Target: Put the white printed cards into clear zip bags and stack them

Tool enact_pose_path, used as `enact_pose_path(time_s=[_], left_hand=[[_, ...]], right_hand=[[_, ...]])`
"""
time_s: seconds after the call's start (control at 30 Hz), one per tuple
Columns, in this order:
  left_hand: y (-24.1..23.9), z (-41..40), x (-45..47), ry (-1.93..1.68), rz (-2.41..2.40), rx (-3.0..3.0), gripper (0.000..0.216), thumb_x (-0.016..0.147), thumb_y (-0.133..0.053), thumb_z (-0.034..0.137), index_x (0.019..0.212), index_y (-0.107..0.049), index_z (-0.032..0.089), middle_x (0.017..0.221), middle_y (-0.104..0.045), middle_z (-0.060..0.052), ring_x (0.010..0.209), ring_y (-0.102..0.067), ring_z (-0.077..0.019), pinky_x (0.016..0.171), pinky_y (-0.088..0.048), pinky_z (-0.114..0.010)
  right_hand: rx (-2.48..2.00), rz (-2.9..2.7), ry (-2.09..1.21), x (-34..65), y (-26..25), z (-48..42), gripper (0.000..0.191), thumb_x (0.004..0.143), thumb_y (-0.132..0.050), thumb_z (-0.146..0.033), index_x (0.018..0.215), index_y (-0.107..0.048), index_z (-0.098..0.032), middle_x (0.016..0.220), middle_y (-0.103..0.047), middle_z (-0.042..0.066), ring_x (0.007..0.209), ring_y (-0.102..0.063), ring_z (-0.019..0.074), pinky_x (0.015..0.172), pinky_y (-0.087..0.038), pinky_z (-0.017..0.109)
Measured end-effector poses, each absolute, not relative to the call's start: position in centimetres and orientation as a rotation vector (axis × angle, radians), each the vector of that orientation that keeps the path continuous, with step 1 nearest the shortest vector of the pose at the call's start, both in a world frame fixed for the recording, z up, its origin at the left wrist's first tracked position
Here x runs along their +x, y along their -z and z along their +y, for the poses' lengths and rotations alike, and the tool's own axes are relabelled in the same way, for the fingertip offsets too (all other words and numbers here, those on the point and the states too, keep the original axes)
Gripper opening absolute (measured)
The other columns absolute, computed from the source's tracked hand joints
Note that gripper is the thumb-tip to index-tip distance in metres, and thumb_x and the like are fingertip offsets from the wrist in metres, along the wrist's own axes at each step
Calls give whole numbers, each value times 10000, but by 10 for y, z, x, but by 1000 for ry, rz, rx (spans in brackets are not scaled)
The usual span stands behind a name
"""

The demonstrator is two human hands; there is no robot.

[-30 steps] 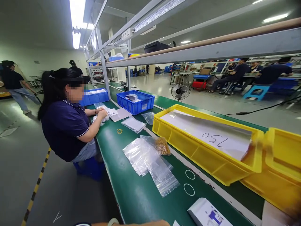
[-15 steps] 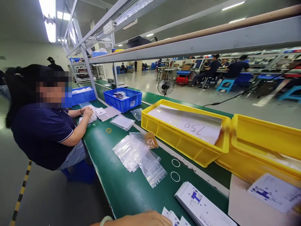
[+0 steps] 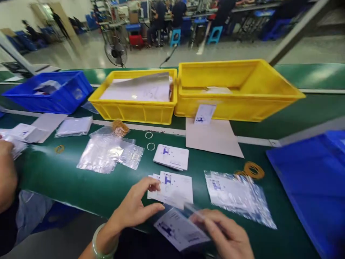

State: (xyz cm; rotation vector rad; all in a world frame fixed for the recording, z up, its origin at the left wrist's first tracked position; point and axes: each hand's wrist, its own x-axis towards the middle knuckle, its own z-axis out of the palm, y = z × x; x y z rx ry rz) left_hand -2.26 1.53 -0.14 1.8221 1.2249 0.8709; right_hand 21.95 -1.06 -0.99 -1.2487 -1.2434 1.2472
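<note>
My right hand point(image 3: 223, 230) is closed on a clear plastic bag with a printed white card point(image 3: 180, 228) that seems to lie inside it, tilted over the table's front edge. Motion blurs the bag's upper edge. To the left of it my left hand point(image 3: 137, 203) is open, thumb and fingers apart, with a bracelet at the wrist. Its fingertips are by a loose spread of white cards point(image 3: 178, 185) with purple print. Behind that spread sits a neat stack of the same cards point(image 3: 171, 156). Bagged cards point(image 3: 234, 194) lie on the right.
Clear zip bags point(image 3: 102, 151) and a bundle of rubber bands point(image 3: 120, 128) lie left of centre. More rubber bands point(image 3: 253, 170) are at right. Yellow bins point(image 3: 134, 111) line the back, with blue bins point(image 3: 54, 99) at both sides. A co-worker's arm point(image 3: 7, 172) is at far left.
The view has swung right and down. Both my hands now show; my left hand has come off the cards it was over, and the bagged card in my right hand has come into view.
</note>
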Motion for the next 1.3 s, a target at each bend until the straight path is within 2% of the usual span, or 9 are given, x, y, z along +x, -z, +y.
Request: enact_pose_path(time_s=[0.13, 0.23, 0.33, 0.4, 0.6, 0.77, 0.9, 1.03, 1.3], left_hand=[[28, 30, -15, -611, 1214, 2131, 750, 783, -724, 545, 1376, -397, 223, 1311, -556, -145, 1204, -526, -307, 997, -487, -475], [50, 40, -3, -443, 1169, 2327, 983, 740, -767, 535, 1487, -220, 203, 1444, -442, -214, 1342, -414, -387, 1067, -419, -592], [67, 49, 8, -344, 1183, 2435, 980, 786, -730, 516, 1511, -165, 177, 1489, -385, -260, 1390, -359, -432, 1093, -354, -661], [72, 55, 12, -314, 1165, 2454, 927, 820, -695, 509, 1508, -177, 166, 1468, -420, -257, 1375, -392, -422, 1104, -336, -666], [70, 54, 15, -462, 1021, 2456, 894, 825, -666, 544, 1491, -213, 155, 1354, -529, -225, 1258, -512, -374, 1066, -417, -575], [56, 43, 7, -668, 974, 2535, 886, 825, -626, 615, 1473, -239, 152, 1348, -536, -226, 1281, -495, -353, 1084, -402, -544], [48, 53, -23, -500, 1715, 2280, 536, 890, -573, 511, 1278, -484, 153, 1281, -580, -186, 1234, -533, -316, 1044, -450, -473], [50, 68, -54, -171, 2236, 1870, 180, 920, -495, 242, 1002, -599, 120, 1024, -640, -164, 981, -642, -312, 809, -529, -416], [48, 64, -70, -247, 2161, 1686, 199, 883, -453, 143, 750, -597, 178, 747, -653, -50, 698, -641, -213, 633, -427, -292]], right_hand=[[-1250, -520, -871, 267, 23, -7, 220, 712, -791, -406, 686, -700, -207, 656, -716, 13, 584, -683, 174, 514, -567, 252], [-1319, -274, -650, 292, 42, -7, 144, 732, -751, -317, 796, -687, -204, 774, -712, 11, 774, -701, 185, 782, -589, 335], [-1587, -387, -497, 301, 57, -11, 378, 784, -721, -292, 1140, -644, -191, 1231, -665, 102, 1225, -579, 272, 1107, -383, 505], [-1758, -500, -432, 298, 62, -14, 508, 835, -680, -363, 1294, -570, -175, 1411, -547, 146, 1349, -465, 306, 1153, -295, 548], [-1728, -997, -1150, 257, 73, 4, 547, 832, -598, -587, 1214, -612, -195, 1189, -688, 145, 1044, -667, 300, 911, -530, 449], [-1442, -980, -1627, 225, 65, 21, 542, 820, -652, -597, 1201, -529, -232, 967, -754, 85, 803, -710, 241, 611, -557, 297], [-1482, -788, -1648, 225, 47, 18, 506, 746, -726, -616, 1039, -528, -254, 789, -749, 36, 696, -706, 233, 468, -502, 244], [-1508, -683, -1649, 226, 36, 15, 491, 709, -764, -581, 1008, -547, -256, 729, -734, 25, 679, -710, 241, 433, -501, 242], [-1519, -762, -1644, 205, 28, 12, 492, 731, -730, -584, 1089, -657, -255, 799, -725, 47, 662, -681, 230, 450, -511, 261]])
